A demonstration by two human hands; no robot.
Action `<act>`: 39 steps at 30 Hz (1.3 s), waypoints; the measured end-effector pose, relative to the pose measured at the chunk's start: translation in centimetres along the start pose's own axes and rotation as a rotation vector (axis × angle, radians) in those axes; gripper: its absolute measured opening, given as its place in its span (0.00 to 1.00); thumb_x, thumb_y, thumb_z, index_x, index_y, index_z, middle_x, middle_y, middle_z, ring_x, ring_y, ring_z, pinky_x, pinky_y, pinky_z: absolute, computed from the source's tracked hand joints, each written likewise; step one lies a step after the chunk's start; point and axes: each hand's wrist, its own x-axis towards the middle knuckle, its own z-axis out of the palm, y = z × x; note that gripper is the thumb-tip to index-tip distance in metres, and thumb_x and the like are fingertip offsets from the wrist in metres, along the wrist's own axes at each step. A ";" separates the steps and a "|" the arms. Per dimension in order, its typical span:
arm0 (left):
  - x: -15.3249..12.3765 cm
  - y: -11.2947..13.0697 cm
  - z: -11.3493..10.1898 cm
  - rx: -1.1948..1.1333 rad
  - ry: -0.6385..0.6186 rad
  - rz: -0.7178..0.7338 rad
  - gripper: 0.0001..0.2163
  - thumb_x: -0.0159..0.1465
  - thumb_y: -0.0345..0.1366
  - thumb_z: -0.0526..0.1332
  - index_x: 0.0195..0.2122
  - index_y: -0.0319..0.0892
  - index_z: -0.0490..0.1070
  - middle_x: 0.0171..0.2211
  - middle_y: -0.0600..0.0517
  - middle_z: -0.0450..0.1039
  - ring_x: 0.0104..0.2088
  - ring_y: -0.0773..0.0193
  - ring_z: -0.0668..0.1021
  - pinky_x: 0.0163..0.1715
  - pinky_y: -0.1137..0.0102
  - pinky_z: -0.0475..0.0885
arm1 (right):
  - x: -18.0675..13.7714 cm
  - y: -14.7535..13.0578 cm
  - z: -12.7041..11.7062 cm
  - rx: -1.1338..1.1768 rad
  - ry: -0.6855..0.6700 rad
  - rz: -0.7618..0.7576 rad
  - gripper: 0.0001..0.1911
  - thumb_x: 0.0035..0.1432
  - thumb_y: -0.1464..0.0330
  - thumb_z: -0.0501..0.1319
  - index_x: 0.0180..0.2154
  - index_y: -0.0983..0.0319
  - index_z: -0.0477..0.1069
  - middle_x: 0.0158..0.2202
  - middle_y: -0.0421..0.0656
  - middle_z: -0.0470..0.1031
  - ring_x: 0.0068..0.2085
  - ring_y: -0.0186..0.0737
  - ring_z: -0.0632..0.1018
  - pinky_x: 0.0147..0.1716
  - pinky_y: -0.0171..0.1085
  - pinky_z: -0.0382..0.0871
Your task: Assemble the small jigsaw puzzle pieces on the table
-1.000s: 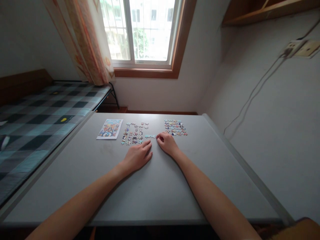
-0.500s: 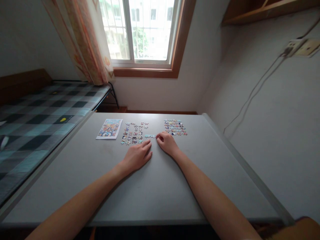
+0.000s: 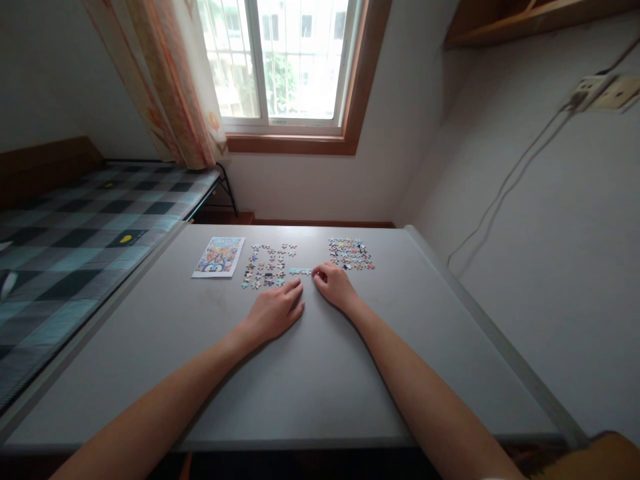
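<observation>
My left hand (image 3: pixel 277 310) lies flat on the grey table (image 3: pixel 310 373), fingers stretched out, its fingertips just short of a spread of loose puzzle pieces (image 3: pixel 267 266). My right hand (image 3: pixel 334 285) rests beside it with fingers curled, pinching the right end of a short light-blue strip of joined pieces (image 3: pixel 299 271). A second cluster of colourful pieces (image 3: pixel 350 253) lies just beyond my right hand. A small picture card (image 3: pixel 219 257) lies to the left of the loose pieces.
A bed with a checked cover (image 3: pixel 75 233) runs along the table's left edge. The wall on the right carries a cable and a power socket (image 3: pixel 603 93). A window (image 3: pixel 280 63) with a curtain (image 3: pixel 165 80) stands behind the table.
</observation>
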 end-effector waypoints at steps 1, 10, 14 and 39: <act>0.0 0.0 0.0 -0.007 0.000 -0.001 0.18 0.65 0.41 0.49 0.55 0.47 0.64 0.59 0.50 0.62 0.45 0.59 0.76 0.46 0.66 0.71 | 0.0 0.0 0.0 -0.001 0.001 -0.001 0.08 0.53 0.74 0.56 0.31 0.62 0.74 0.30 0.41 0.70 0.32 0.34 0.70 0.36 0.33 0.63; 0.0 0.0 0.0 0.004 -0.003 -0.002 0.18 0.66 0.42 0.49 0.55 0.48 0.64 0.59 0.50 0.62 0.44 0.60 0.77 0.45 0.66 0.71 | 0.1 0.3 0.2 -0.007 -0.002 -0.003 0.08 0.53 0.74 0.55 0.31 0.62 0.74 0.30 0.42 0.70 0.31 0.34 0.70 0.35 0.33 0.62; 0.0 0.0 0.0 0.006 -0.003 0.001 0.18 0.66 0.42 0.49 0.55 0.47 0.64 0.59 0.50 0.62 0.44 0.59 0.76 0.45 0.66 0.71 | 0.0 0.2 0.1 -0.008 -0.001 0.000 0.08 0.53 0.74 0.56 0.31 0.62 0.74 0.30 0.41 0.70 0.31 0.34 0.70 0.35 0.33 0.62; 0.1 0.1 0.0 -0.007 0.001 -0.006 0.18 0.65 0.41 0.50 0.55 0.47 0.64 0.58 0.49 0.63 0.43 0.59 0.77 0.44 0.66 0.72 | 0.0 0.0 0.0 0.001 -0.003 0.002 0.08 0.53 0.75 0.56 0.31 0.62 0.74 0.30 0.41 0.70 0.31 0.34 0.70 0.36 0.33 0.63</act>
